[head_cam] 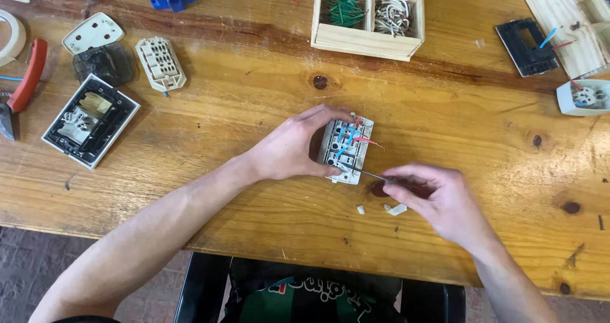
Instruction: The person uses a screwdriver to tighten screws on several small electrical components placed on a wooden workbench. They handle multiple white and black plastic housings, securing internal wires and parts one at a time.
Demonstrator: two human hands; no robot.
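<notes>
Our left hand fingers clamp the white switch module at table centre; our right hand, at its four o'clock, pinches a thin screwdriver, tip on the module's lower terminals. Red and blue wires protrude. At twelve o'clock sits a wooden compartment box; at nine o'clock, a dismantled switch plate.

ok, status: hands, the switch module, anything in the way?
Left hand grips switch module. Right hand holds screwdriver, tip at module's near terminal. Red and blue wires stick up by the tip.
</notes>
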